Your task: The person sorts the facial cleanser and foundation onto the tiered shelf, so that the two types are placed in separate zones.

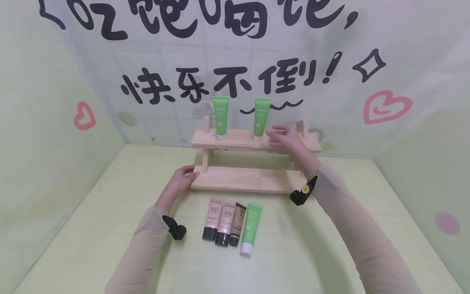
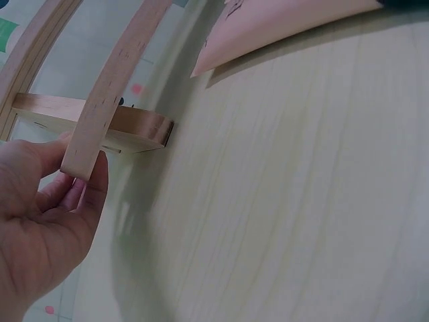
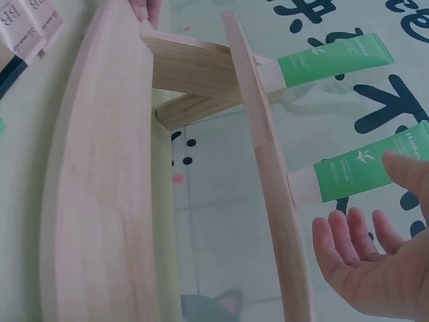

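A two-tier wooden shelf stands against the back wall. Its lower board is pinched at the left end between the thumb and fingers of my left hand. Two green tubes stand upright on their white caps on the upper board. Just right of the second green tube is my right hand, its fingers spread and relaxed. In the right wrist view, that hand holds nothing; its thumb appears in front of the nearer tube, and touching cannot be told.
Before the shelf, two pink BB cream tubes with black caps, a brown tube and another green tube lie side by side on the pale table. Printed cloth walls enclose the table at the back and sides.
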Demonstrator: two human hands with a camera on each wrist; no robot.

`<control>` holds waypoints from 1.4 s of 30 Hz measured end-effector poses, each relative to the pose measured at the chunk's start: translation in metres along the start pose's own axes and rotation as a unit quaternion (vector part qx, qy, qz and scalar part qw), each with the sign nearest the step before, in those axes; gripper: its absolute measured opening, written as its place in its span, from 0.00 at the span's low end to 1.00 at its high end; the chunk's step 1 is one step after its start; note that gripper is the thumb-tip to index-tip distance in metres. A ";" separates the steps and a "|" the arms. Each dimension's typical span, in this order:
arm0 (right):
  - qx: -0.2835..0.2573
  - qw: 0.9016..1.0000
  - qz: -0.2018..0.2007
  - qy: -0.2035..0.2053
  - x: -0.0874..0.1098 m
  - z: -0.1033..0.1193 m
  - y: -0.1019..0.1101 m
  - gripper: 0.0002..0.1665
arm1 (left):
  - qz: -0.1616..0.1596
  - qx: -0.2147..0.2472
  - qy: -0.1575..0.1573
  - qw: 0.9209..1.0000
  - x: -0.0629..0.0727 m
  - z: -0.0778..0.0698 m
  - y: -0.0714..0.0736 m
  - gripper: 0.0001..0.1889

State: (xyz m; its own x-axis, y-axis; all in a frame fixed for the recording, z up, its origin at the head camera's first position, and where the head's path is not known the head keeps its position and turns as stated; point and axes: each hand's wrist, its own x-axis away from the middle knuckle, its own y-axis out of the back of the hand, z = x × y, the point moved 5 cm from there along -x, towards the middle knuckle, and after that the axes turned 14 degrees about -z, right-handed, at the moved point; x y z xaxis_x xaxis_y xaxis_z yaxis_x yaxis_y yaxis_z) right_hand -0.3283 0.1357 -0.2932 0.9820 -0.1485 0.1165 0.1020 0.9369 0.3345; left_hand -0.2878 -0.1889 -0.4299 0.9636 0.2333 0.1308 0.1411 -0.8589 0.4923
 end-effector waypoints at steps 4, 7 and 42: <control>0.010 1.000 0.021 -0.016 0.007 -0.009 -0.001 0.37 | 0.002 0.003 0.005 1.000 -0.002 0.001 -0.002 0.27; 0.018 0.999 0.034 -0.016 0.014 -0.015 0.000 0.36 | 0.005 0.005 0.009 1.000 -0.003 0.002 -0.003 0.27; 0.031 0.987 0.153 -0.045 0.074 -0.101 -0.022 0.33 | -0.006 0.010 0.003 1.000 -0.002 0.004 -0.002 0.28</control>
State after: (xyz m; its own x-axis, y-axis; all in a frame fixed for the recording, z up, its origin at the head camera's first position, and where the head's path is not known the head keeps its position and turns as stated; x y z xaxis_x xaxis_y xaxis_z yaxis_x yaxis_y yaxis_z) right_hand -0.2414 0.1364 -0.3865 0.9468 0.1081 0.3030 -0.2100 0.9212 0.3277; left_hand -0.2894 -0.1898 -0.4348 0.9604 0.2467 0.1293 0.1579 -0.8648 0.4767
